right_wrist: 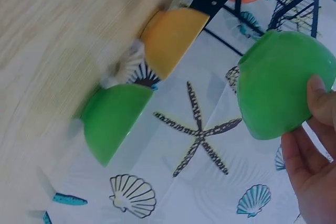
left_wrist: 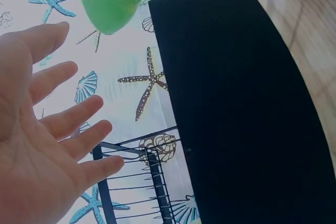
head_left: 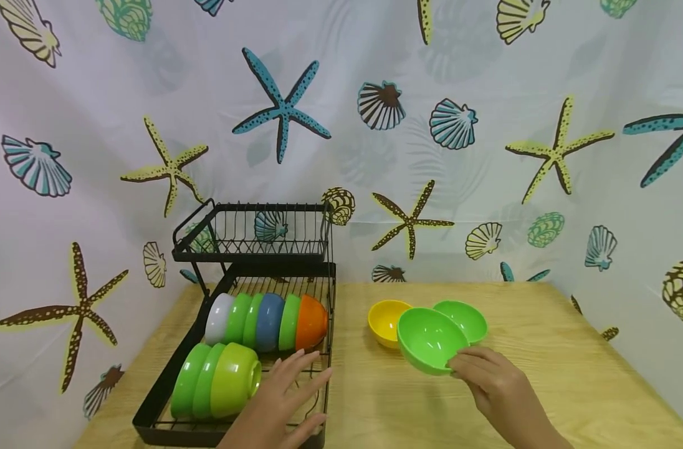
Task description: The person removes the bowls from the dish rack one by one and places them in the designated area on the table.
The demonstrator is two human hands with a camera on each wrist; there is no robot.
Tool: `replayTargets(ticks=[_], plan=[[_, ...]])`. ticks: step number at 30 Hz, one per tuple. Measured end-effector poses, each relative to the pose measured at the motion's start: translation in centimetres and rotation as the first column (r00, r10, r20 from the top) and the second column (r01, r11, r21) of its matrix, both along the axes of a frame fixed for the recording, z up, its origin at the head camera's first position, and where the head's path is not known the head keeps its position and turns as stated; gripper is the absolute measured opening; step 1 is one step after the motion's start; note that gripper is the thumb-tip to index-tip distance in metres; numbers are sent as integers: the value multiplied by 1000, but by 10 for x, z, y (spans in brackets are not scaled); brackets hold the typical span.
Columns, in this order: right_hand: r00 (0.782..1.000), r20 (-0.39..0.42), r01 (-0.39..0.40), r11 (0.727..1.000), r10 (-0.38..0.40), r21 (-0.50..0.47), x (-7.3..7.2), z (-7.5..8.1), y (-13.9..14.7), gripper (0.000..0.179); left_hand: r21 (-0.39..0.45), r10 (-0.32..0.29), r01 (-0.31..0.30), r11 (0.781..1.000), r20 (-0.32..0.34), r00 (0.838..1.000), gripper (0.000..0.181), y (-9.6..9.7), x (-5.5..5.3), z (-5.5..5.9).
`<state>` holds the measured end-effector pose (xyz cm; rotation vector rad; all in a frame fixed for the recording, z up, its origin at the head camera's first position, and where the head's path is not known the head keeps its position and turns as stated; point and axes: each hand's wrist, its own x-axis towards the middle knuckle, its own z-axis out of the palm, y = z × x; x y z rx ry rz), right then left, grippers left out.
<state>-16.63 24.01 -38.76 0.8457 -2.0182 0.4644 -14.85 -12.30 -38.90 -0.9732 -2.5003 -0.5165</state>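
Observation:
A green bowl is tilted in the air over the table, its rim pinched between the thumb and fingers of my right hand. The right wrist view shows the outside of this green bowl with the thumb on its wall. My left hand, fingers spread and holding nothing, hovers over the front right part of the black dish rack. Beside it, a yellow-green bowl stands on edge in the rack's front row, nested with green bowls.
Behind the held bowl, a yellow bowl and another green bowl sit upright on the wooden table. The rack's back row has several bowls on edge, an orange bowl rightmost. An upper wire shelf rises behind them.

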Motion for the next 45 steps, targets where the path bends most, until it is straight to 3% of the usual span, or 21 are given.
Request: replayTargets(ticks=[1,5,8,15,22,28,35,45], plan=[[1000,1,22,1000,-22,1,-4,1,2,47,0,3,-3,1000,-7,1000,60,-2,0,0],[992,-2,130,991,-130,16,-20,4,9,4,-6,9,-9,1000,5,1000,60,-6,1,3],[981,29,193,981,-194,35,-31,6,16,33,-7,3,-3,1000,30,1000,59,-6,1,5],[953,125,270,961,-276,61,-54,-10,30,27,-39,-3,4,999,44,999,55,-8,7,1],[924,217,298,948,-315,106,-73,-25,35,17,-39,19,-17,999,56,998,57,-14,9,-3],[874,316,335,929,-369,158,-78,-32,41,15,-32,-1,1,999,-4,1000,57,-12,7,-3],[810,414,356,909,-415,215,-76,-36,45,19,-46,-11,12,999,18,1000,55,-10,5,-6],[811,427,323,915,-399,242,-80,-42,43,21,-49,-22,22,999,-3,1000,55,-12,6,-10]])
